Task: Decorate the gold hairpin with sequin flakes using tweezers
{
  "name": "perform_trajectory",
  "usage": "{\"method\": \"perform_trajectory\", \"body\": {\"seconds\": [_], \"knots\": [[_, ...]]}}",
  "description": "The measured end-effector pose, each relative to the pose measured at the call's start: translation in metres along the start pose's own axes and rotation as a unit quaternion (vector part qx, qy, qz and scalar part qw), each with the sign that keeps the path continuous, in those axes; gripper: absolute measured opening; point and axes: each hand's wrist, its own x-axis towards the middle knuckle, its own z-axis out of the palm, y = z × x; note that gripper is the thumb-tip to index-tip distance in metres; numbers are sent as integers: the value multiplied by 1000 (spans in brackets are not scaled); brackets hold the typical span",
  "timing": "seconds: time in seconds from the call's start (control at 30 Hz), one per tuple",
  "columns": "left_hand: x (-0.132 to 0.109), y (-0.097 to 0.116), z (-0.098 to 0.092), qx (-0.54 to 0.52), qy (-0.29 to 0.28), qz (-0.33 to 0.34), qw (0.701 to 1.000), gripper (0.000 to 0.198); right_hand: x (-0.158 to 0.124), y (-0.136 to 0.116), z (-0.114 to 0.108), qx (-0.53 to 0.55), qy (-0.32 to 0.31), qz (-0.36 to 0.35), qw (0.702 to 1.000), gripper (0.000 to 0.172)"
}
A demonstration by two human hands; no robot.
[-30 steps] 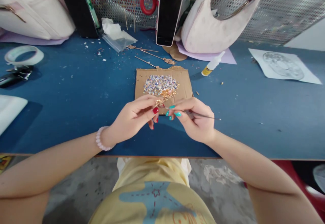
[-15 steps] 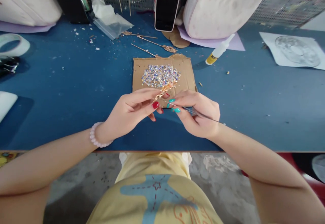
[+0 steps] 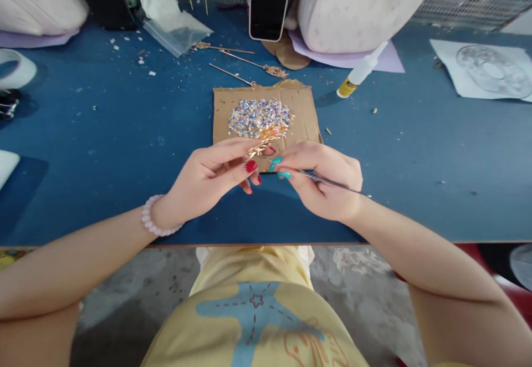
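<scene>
Far left of the square brown cardboard sheet (image 3: 305,117), a roll of whitish tape (image 3: 27,73) lies on the blue tabletop (image 3: 103,139). Nearer the sheet, beyond its far left corner, is a clear plastic bag (image 3: 177,37) with crumpled white tissue (image 3: 160,9).

The left hand (image 3: 203,176), red-nailed, is over the sheet's near left corner, pinching a gold-coloured openwork metal ornament (image 3: 260,148) between thumb and fingers. The ornament is above the near half of the sheet, its far end in front of a heap of small blue, white and pink shiny chips (image 3: 257,113) spread on the cardboard. Just beyond the sheet lie thin gold-coloured pins with ornate heads (image 3: 275,71).

The right hand (image 3: 336,167), turquoise-nailed, is at the sheet's near right corner, its fingers closed around a slender grey metal tool (image 3: 318,178). The tool's tip points towards the ornament; whether they touch, I cannot tell.

Right of the sheet's far corner is a white glue bottle with a yellow label (image 3: 355,78). Far right of the sheet lies white paper with a grey ring-shaped print (image 3: 490,70).
</scene>
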Motion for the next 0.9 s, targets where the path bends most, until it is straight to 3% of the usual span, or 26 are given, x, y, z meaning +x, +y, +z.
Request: {"method": "perform_trajectory", "body": {"seconds": [0.2,0.5,0.67,0.9], "knots": [[4,-7,-1,2,-14,36,999,24,1,0,-1,-40,-10,-35,999,11],[0,-2,2,6,-2,12,1000,18,6,9,-8,-106,-18,-107,988,10],[0,-3,2,2,-6,24,1000,27,6,9,-9,-116,-30,-102,988,11],[1,-3,3,1,-6,10,1000,25,5,8,-7,-117,-36,-97,988,13]]}}
